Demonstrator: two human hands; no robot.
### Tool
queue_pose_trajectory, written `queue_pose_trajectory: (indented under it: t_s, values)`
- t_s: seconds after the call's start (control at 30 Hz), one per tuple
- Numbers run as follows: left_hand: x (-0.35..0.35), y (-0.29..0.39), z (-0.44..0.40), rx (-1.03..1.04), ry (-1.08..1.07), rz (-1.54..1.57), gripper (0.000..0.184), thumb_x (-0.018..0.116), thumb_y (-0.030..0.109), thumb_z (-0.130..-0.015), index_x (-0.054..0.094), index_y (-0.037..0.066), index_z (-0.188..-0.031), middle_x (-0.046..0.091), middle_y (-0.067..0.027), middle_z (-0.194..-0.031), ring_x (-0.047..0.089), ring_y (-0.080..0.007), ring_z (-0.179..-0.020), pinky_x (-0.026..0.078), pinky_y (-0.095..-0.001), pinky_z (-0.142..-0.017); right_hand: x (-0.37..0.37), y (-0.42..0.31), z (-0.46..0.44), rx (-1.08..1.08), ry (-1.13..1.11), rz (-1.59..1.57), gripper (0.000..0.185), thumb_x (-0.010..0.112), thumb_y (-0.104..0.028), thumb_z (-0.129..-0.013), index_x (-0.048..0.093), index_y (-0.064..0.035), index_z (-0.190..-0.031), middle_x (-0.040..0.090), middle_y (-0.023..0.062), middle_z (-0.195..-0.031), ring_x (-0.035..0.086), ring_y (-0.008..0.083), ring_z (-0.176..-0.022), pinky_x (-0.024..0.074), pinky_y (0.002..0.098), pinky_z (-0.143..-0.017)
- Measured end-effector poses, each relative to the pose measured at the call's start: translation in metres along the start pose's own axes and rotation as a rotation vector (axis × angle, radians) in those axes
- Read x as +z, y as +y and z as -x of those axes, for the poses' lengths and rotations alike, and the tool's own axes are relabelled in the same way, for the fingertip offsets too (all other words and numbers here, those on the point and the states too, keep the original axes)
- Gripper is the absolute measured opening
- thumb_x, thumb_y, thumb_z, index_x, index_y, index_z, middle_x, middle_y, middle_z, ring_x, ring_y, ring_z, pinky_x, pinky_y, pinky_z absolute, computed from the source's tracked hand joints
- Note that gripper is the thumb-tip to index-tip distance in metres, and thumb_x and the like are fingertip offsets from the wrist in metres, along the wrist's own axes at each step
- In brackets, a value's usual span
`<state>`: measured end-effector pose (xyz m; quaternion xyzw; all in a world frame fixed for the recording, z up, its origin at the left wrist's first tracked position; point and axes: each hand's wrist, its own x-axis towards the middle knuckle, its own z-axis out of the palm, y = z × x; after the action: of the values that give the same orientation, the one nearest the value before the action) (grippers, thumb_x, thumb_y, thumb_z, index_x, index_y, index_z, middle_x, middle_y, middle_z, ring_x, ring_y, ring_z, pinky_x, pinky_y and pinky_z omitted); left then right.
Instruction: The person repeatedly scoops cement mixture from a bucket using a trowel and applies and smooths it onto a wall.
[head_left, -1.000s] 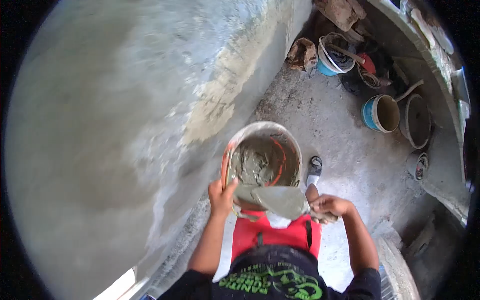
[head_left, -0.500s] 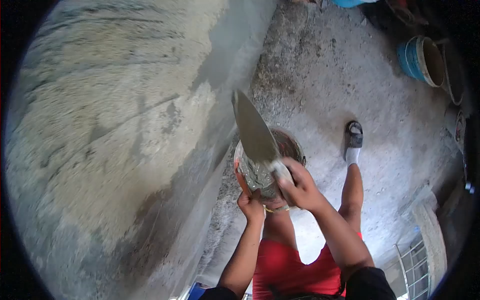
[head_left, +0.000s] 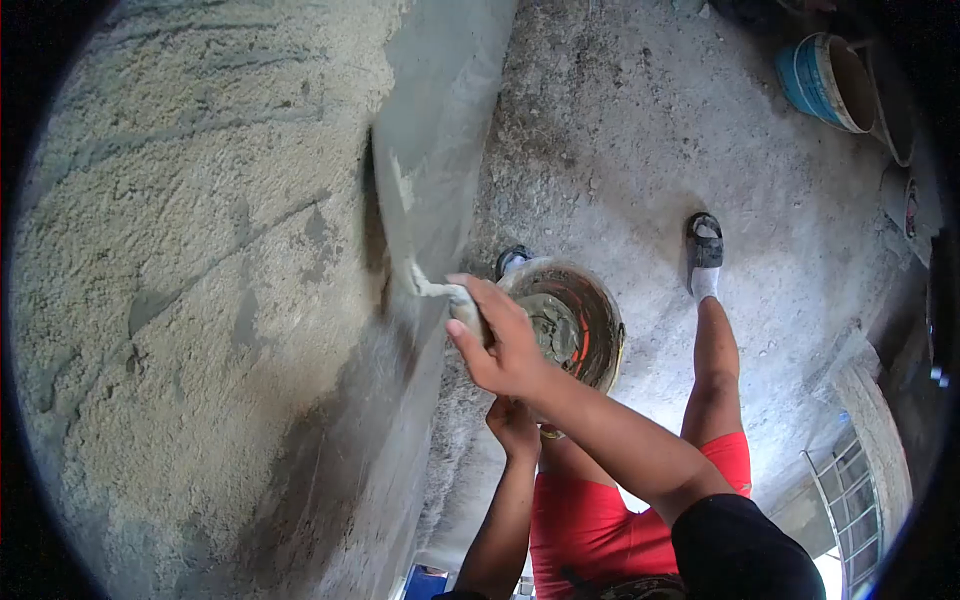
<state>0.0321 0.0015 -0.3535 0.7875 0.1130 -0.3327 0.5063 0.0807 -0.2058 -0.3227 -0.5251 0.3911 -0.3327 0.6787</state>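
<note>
My right hand (head_left: 500, 340) is wrapped round the handle of a trowel (head_left: 466, 312). The trowel's blade lies along the wall (head_left: 240, 250) at its edge between rough sandy plaster and smooth grey, with a dark shadow beside it. Below my right forearm, my left hand (head_left: 515, 428) grips the near rim of a bucket (head_left: 606, 330); its fingers are partly hidden. Wet grey mortar (head_left: 550, 322) sits inside the bucket, whose inner wall shows orange streaks.
My sandalled feet, one the right foot (head_left: 705, 245), stand on the rough concrete floor (head_left: 610, 150). A blue bucket (head_left: 808, 82) stands at the upper right. A metal grille (head_left: 848, 490) is at the lower right.
My right hand has moved the trowel left from above the bucket to the wall. The bucket has tilted, and my left hand stays at its rim.
</note>
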Motion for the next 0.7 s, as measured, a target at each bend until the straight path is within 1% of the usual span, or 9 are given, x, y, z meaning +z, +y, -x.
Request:
queue_pose_trajectory:
  t_s: [0.13, 0.33, 0.4, 0.43, 0.47, 0.53, 0.57, 0.67, 0.7]
  values:
    - [-0.016, -0.024, -0.006, -0.053, -0.101, -0.225, 0.011, 0.062, -0.004, -0.089, 0.061, 0.001, -0.098, 0.065, -0.0036, -0.097, 0.063, -0.0146, -0.078, 0.055, -0.0317, -0.066, -0.004, 0.036, -0.042, 0.14, 0.245, 0.089, 0.047, 0.064, -0.02, -0.095, 0.054, 0.0103, -0.13, 0.063, 0.0304, -0.12, 0.063, 0.0442, -0.111, 0.0488, 0.0429, -0.098]
    - [0.01, 0.019, -0.007, 0.027, -0.266, -0.683, 0.012, 0.061, 0.007, -0.093, 0.062, 0.0, -0.103, 0.069, -0.0036, -0.106, 0.067, -0.0232, -0.084, 0.057, -0.0409, -0.086, 0.027, 0.009, -0.042, -0.014, 0.168, 0.121, 0.047, 0.065, -0.023, -0.095, 0.056, 0.0092, -0.128, 0.064, 0.0314, -0.119, 0.064, 0.0426, -0.112, 0.0485, 0.0444, -0.099]
    - [0.038, 0.015, -0.012, 0.562, -0.011, -0.396, 0.029, 0.076, 0.027, -0.09, 0.067, 0.0, -0.095, 0.066, -0.0015, -0.084, 0.061, -0.014, -0.082, 0.048, -0.0279, -0.076, 0.025, -0.007, -0.025, -0.02, 0.162, 0.036, 0.047, 0.065, -0.023, -0.096, 0.056, 0.0091, -0.128, 0.064, 0.0312, -0.118, 0.064, 0.0421, -0.112, 0.0488, 0.0442, -0.099]
    - [0.107, 0.016, -0.015, 0.298, 0.715, -0.797, 0.025, 0.075, 0.022, -0.09, 0.066, -0.001, -0.096, 0.065, -0.001, -0.089, 0.059, -0.0118, -0.087, 0.048, -0.0281, -0.077, 0.024, -0.012, -0.018, -0.016, 0.151, -0.057, 0.046, 0.064, -0.023, -0.096, 0.056, 0.009, -0.128, 0.064, 0.031, -0.117, 0.064, 0.0416, -0.112, 0.0491, 0.0441, -0.098]
    - [0.086, 0.014, -0.015, 0.302, 0.714, -0.8, 0.025, 0.075, 0.022, -0.09, 0.066, -0.001, -0.096, 0.065, -0.001, -0.089, 0.059, -0.0118, -0.087, 0.048, -0.0281, -0.077, 0.016, -0.01, -0.021, -0.015, 0.154, -0.06, 0.046, 0.064, -0.023, -0.096, 0.056, 0.009, -0.128, 0.064, 0.031, -0.117, 0.064, 0.0416, -0.112, 0.0491, 0.0441, -0.098]
    - [0.016, 0.007, -0.016, 0.255, -0.242, -0.538, 0.018, 0.072, 0.014, -0.09, 0.064, -0.001, -0.094, 0.064, -0.0002, -0.091, 0.058, -0.0098, -0.086, 0.048, -0.0282, -0.077, 0.003, 0.005, -0.044, 0.189, 0.211, -0.099, 0.046, 0.064, -0.023, -0.096, 0.056, 0.01, -0.127, 0.064, 0.0312, -0.116, 0.064, 0.0415, -0.111, 0.0493, 0.0433, -0.098]
    - [0.018, 0.009, -0.012, -0.049, -0.158, -0.152, 0.013, 0.067, 0.014, -0.093, 0.067, 0.002, -0.098, 0.069, -0.002, -0.104, 0.065, -0.0196, -0.093, 0.052, -0.0363, -0.083, 0.002, 0.024, -0.062, 0.188, 0.263, -0.07, 0.046, 0.063, -0.023, -0.096, 0.057, 0.0101, -0.126, 0.065, 0.0317, -0.115, 0.064, 0.0434, -0.11, 0.0492, 0.0441, -0.097]
    - [0.043, 0.031, -0.002, 0.018, -0.106, -0.156, 0.007, 0.061, 0.003, -0.093, 0.063, -0.001, -0.087, 0.064, 0.0022, -0.088, 0.057, -0.0082, -0.081, 0.047, -0.0268, -0.074, 0.009, 0.038, -0.084, 0.173, 0.233, 0.053, 0.046, 0.063, -0.023, -0.095, 0.058, 0.0097, -0.127, 0.064, 0.0326, -0.117, 0.063, 0.0459, -0.11, 0.0487, 0.0456, -0.098]
    - [0.021, 0.015, -0.009, -0.001, -0.223, -0.43, 0.016, 0.06, 0.006, -0.094, 0.063, -0.002, -0.109, 0.064, -0.0055, -0.109, 0.059, -0.0147, -0.093, 0.051, -0.0305, -0.079, 0.016, 0.027, -0.072, 0.207, 0.195, 0.017, 0.048, 0.063, -0.024, -0.095, 0.057, 0.0097, -0.128, 0.063, 0.0332, -0.119, 0.062, 0.048, -0.111, 0.0477, 0.0469, -0.1]
